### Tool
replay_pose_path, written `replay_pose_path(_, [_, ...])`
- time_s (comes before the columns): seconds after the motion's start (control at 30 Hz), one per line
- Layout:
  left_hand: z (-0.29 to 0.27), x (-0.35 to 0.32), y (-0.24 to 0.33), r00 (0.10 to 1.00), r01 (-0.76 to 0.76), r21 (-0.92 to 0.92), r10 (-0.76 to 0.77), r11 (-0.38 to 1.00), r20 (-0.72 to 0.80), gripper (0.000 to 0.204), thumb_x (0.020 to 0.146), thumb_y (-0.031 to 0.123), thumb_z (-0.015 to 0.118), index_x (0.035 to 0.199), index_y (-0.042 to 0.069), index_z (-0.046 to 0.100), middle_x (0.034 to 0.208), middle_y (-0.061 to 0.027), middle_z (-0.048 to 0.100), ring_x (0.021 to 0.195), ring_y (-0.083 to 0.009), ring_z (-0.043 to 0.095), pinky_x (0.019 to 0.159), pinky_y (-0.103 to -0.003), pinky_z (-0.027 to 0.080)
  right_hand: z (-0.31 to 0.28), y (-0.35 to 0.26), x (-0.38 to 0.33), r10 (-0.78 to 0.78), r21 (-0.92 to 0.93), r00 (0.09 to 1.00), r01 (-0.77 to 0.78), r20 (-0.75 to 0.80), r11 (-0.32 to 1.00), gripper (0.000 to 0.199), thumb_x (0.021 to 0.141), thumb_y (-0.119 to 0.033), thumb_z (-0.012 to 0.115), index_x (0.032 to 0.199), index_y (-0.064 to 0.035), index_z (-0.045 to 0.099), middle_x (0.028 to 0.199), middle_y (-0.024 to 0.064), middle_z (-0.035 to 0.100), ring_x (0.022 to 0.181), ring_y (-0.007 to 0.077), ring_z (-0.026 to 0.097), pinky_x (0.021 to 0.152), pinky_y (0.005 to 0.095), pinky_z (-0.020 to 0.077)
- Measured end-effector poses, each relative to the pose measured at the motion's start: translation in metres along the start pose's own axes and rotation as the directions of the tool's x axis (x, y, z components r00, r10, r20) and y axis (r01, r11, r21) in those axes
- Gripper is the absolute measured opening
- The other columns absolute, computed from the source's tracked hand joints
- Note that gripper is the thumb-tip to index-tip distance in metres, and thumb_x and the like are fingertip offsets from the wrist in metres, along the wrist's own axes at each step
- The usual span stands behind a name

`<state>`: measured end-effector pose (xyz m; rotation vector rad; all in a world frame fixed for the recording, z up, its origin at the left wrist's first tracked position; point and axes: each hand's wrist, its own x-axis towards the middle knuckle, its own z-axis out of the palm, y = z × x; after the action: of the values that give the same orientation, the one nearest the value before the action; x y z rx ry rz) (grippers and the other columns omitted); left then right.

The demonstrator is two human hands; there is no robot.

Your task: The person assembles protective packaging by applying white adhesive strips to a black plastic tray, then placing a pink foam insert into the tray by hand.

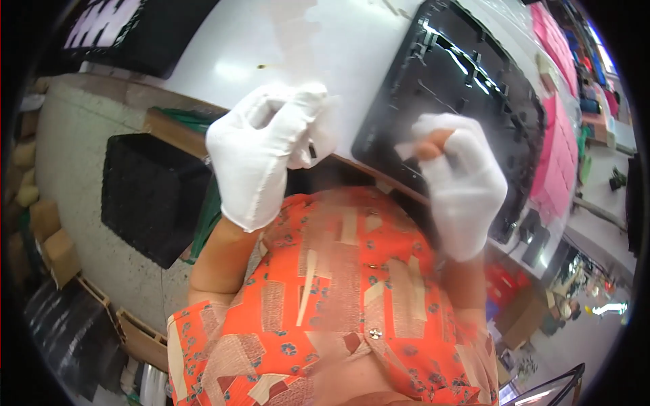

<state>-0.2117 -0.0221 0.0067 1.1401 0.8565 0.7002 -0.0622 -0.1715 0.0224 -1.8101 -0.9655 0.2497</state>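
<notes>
Both hands are raised over the near edge of a white worktable (332,40), in white fabric gloves. My left hand (257,152) is closed, thumb and fingers pinched together. A small dark bit (312,151) shows by its lower fingers; what it is I cannot make out. My right hand (467,179) is smeared by motion and also closed, with bare thumb and fingertip showing through the glove. A small whitish piece (404,150) sticks out from its pinch. Behind the right hand lies a large glossy black plastic panel (399,101) with clips and ribs.
Another black panel with a bright reflecting face (101,24) rests at the far left. A black bin (152,196) stands below the table's left edge. Pink foam sheets (556,162) line the right side. Cardboard boxes (61,254) sit on the floor at left.
</notes>
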Motion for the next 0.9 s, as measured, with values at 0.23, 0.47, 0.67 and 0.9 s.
replay_pose_path(0.23, [-0.021,-0.013,0.015,0.985,-0.093,0.063,0.102,0.994,-0.141,0.021,0.096,0.016,0.079,0.085,-0.001,0.073,0.065,0.0012,0.063,0.051,-0.0003,0.046,0.047,-0.019,0.034,0.053,-0.002,-0.007,-0.306,-0.187,0.924,0.35,0.229,0.918,0.026,0.08,0.0,0.077,0.105,-0.0075,0.074,0.087,0.0083,0.073,0.075,0.0268,0.071,0.068,0.0352,0.0573])
replay_pose_path(0.47, [-0.029,-0.021,0.014,0.976,-0.142,0.047,0.148,0.989,-0.16,0.017,0.096,0.012,0.078,0.089,-0.003,0.075,0.067,0.0003,0.066,0.052,0.0006,0.049,0.046,-0.018,0.033,0.073,-0.016,-0.013,0.035,-0.046,0.975,-0.026,0.218,0.999,0.025,0.088,0.006,0.07,0.111,-0.0036,0.07,0.091,0.0142,0.073,0.079,0.0271,0.074,0.071,0.032,0.0579])
replay_pose_path(0.67, [-0.033,-0.024,0.018,0.959,-0.166,0.105,0.185,0.98,-0.216,0.013,0.096,0.009,0.077,0.095,-0.004,0.077,0.07,0.0008,0.067,0.053,-0.0003,0.051,0.048,-0.017,0.035,0.09,0.003,-0.02,0.02,0.198,0.948,-0.088,0.319,0.976,0.037,0.091,0.009,0.065,0.127,-0.0011,0.067,0.104,0.0173,0.075,0.09,0.0241,0.077,0.082,0.0321,0.0589])
replay_pose_path(0.9, [-0.011,-0.025,0.018,0.976,-0.089,0.107,0.108,0.99,-0.188,0.015,0.093,0.009,0.081,0.097,-0.004,0.077,0.076,0.0001,0.071,0.064,-0.0015,0.058,0.056,-0.018,0.045,0.079,-0.027,-0.019,0.256,0.671,0.792,-0.607,0.554,0.426,0.083,0.087,0.001,0.069,0.161,-0.0005,0.031,0.139,0.0136,0.06,0.127,0.0228,0.06,0.11,0.0374,0.0473])
